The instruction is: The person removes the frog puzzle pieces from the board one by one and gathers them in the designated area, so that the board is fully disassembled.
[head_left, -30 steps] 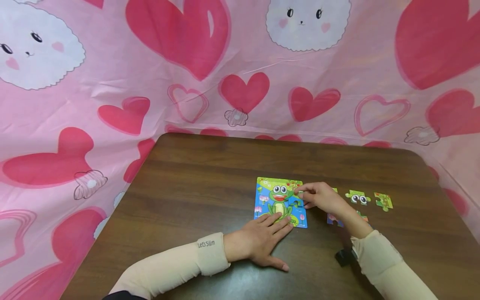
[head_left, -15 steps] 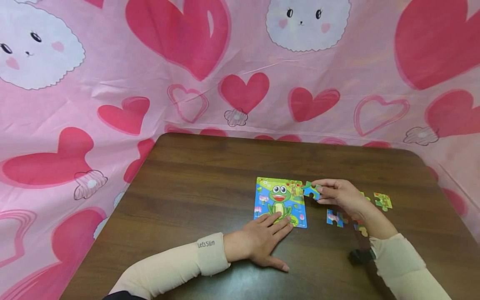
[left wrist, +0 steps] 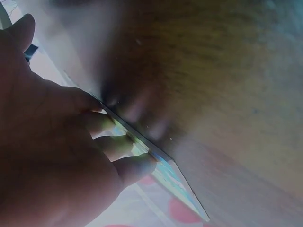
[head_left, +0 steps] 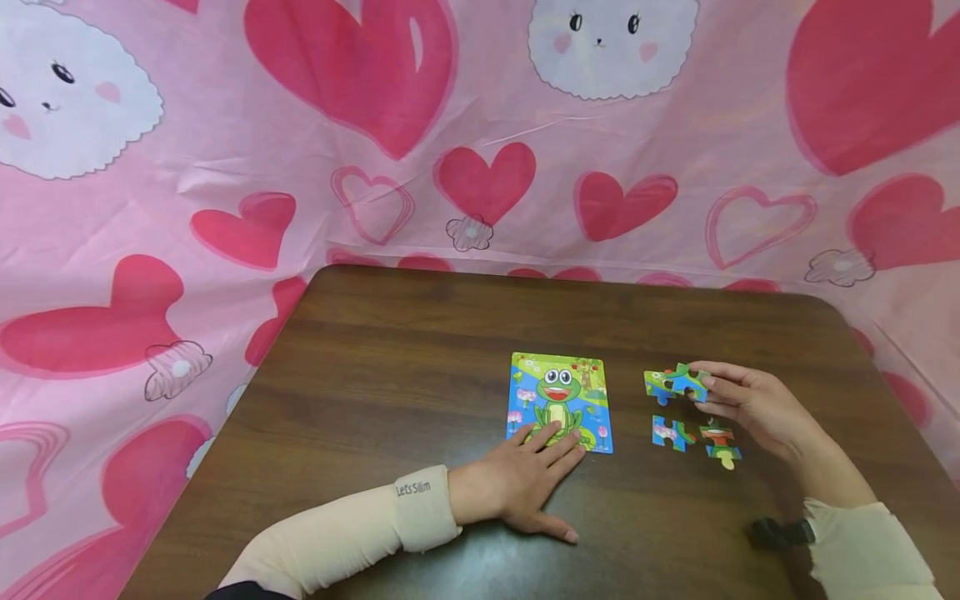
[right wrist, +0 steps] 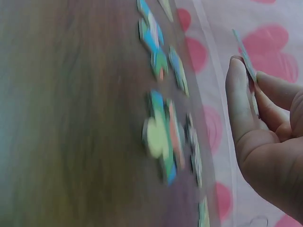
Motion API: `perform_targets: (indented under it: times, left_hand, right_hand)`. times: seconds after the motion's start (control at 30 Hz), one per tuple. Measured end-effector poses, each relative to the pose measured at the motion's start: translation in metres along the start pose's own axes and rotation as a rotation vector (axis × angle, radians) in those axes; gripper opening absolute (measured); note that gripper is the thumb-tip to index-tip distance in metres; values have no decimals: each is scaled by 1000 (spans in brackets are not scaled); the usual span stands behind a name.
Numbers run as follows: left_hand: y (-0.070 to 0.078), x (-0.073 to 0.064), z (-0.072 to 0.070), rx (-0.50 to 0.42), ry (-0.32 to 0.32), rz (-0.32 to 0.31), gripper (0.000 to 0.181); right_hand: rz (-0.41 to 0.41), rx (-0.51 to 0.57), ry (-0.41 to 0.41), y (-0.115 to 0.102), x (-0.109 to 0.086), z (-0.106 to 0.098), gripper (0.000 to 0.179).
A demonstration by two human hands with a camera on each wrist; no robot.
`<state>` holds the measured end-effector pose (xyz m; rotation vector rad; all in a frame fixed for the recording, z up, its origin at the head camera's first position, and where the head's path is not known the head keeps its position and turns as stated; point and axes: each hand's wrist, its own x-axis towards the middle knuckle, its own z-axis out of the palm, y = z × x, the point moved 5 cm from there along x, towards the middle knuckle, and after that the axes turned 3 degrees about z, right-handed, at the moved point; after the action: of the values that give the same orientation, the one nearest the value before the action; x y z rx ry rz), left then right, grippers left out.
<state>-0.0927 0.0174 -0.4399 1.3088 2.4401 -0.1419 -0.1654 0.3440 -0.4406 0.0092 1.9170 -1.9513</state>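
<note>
My left hand (head_left: 528, 479) lies spread, its fingertips resting on the lower edge of a square frog puzzle picture (head_left: 558, 387). In the left wrist view, fingers (left wrist: 135, 168) lie over the rim of that board (left wrist: 177, 184). My right hand (head_left: 765, 408) pinches a blue and green puzzle piece (head_left: 688, 385) between thumb and fingers. In the right wrist view the piece (right wrist: 244, 54) appears edge-on, raised above the table. Beneath and left of it is a green and blue piece (head_left: 657, 385), partly covered.
Nearer me lie a pink-flower piece (head_left: 670, 433) and pieces with the frog's mouth and belly (head_left: 722, 450). More pieces (right wrist: 194, 151) stretch behind these in the right wrist view. A pink heart-print cloth (head_left: 487, 183) hangs behind the wooden table (head_left: 420, 333).
My right hand has drawn the blue and green puzzle piece off the frog picture and carried it rightward to the loose pieces. My left hand has stayed put.
</note>
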Motion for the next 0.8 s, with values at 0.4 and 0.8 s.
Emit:
perform_targets:
  times: [0.4,0.8]
  left_hand:
    - [0,-1,-2,-15,14,1,104]
    - [-1,1,0,-8,6,1,104]
  right_hand:
    - [-78,163,20,21,-36,-48,38]
    - [-32,124,74,46,-64,-81,42]
